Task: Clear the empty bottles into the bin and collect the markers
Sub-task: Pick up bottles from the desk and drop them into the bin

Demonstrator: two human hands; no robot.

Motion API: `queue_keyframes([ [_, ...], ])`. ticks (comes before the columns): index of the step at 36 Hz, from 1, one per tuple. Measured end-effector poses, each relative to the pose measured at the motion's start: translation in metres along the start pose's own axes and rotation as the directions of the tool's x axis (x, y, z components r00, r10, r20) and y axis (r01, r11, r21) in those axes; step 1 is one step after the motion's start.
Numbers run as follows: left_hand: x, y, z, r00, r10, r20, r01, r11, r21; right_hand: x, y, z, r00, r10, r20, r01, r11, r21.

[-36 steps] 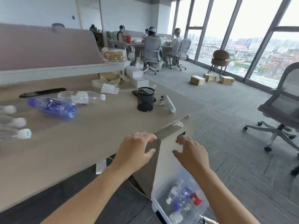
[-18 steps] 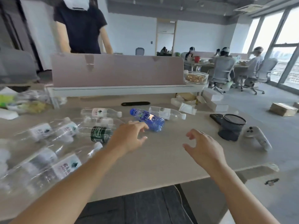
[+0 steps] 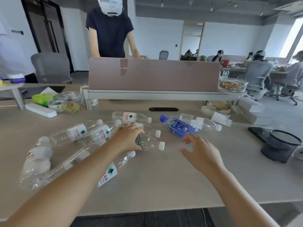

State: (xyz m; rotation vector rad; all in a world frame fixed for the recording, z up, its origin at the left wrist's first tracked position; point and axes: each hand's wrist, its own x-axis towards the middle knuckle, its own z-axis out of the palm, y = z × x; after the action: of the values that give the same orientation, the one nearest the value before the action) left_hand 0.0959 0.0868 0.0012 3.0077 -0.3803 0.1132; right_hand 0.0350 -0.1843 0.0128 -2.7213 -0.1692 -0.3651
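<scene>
Clear empty bottles with white caps lie on their sides, clustered on the desk's left half. One clear bottle lies under a hand; a blue bottle lies right of the cluster, touching another clear bottle.

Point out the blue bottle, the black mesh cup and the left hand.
blue bottle (image 3: 180, 126), head view, on its labelled body.
black mesh cup (image 3: 278, 149), head view, on its side wall.
left hand (image 3: 127, 138), head view, on its back.

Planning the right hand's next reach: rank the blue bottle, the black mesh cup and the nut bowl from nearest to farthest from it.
From the right hand:
1. Blue bottle, just beyond its fingertips.
2. Black mesh cup, at the table's right end.
3. Nut bowl, on the rear shelf.
</scene>
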Motion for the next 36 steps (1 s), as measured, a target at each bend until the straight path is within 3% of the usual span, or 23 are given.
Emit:
queue_keyframes([
  [6,0.01,0.009,0.008,0.998,0.055,0.009,-0.055,0.998,0.019,-0.003,-0.01,0.0,1.0,-0.026,-0.002,0.026,1.0,-0.014],
  [13,-0.007,0.016,-0.011,0.973,0.082,-0.216,-0.075,0.996,0.04,-0.011,-0.023,-0.002,0.997,-0.072,-0.001,0.072,0.997,-0.004],
  [21,-0.068,-0.017,-0.058,0.918,-0.004,-0.395,0.044,0.995,0.093,-0.019,-0.066,0.01,0.974,-0.212,0.081,0.207,0.976,0.066],
  [31,-0.168,-0.081,-0.087,0.902,-0.198,-0.384,0.267,0.955,0.133,-0.025,-0.155,0.049,0.718,-0.634,0.287,0.625,0.769,0.133],
  [36,-0.202,-0.1,-0.093,0.893,-0.267,-0.362,0.338,0.929,0.151,-0.026,-0.189,0.066,0.603,-0.72,0.343,0.746,0.662,0.077],
])
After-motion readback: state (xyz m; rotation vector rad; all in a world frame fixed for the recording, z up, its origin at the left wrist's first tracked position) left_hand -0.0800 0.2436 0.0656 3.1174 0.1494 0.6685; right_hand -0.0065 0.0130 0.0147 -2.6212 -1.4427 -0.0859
